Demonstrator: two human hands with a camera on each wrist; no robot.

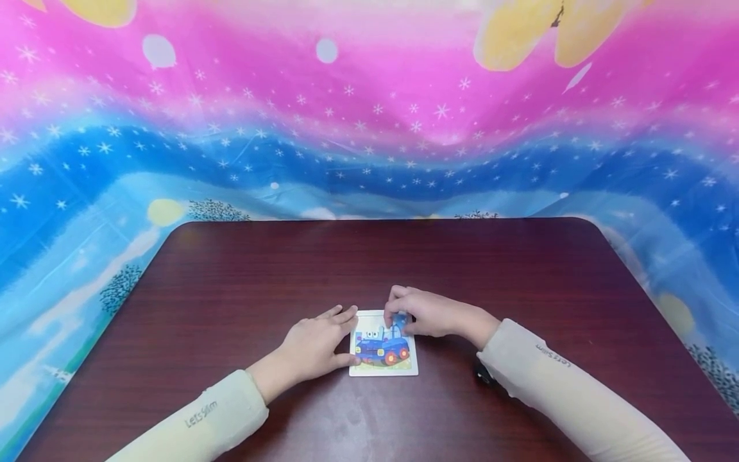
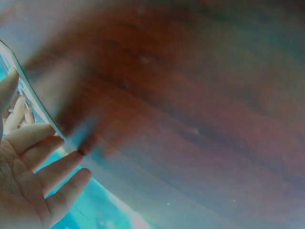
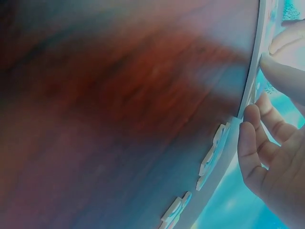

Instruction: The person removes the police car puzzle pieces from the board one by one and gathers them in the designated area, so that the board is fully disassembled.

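A small jigsaw puzzle point(image 1: 374, 351) with a blue cartoon car in a white frame lies on the table. My left hand point(image 1: 314, 343) rests along its left side, thumb at the lower edge and fingers stretched to the top corner. In the left wrist view, the left hand point(image 2: 28, 176) has its fingers straight and spread against the frame. My right hand point(image 1: 433, 313) bends over the upper right of the picture, thumb and fingertips pinching at a blue jigsaw piece mostly hidden by them. The right wrist view has the right hand point(image 3: 276, 148) with curled fingers at the frame's edge.
Past the fingers in the right wrist view lie two loose jigsaw pieces point(image 3: 213, 155), not seen in the head view. The dark wooden table point(image 1: 277, 269) has rounded far corners. A patterned cloth point(image 1: 369, 147) hangs behind it. A black object point(image 1: 484, 373) shows under the right cuff.
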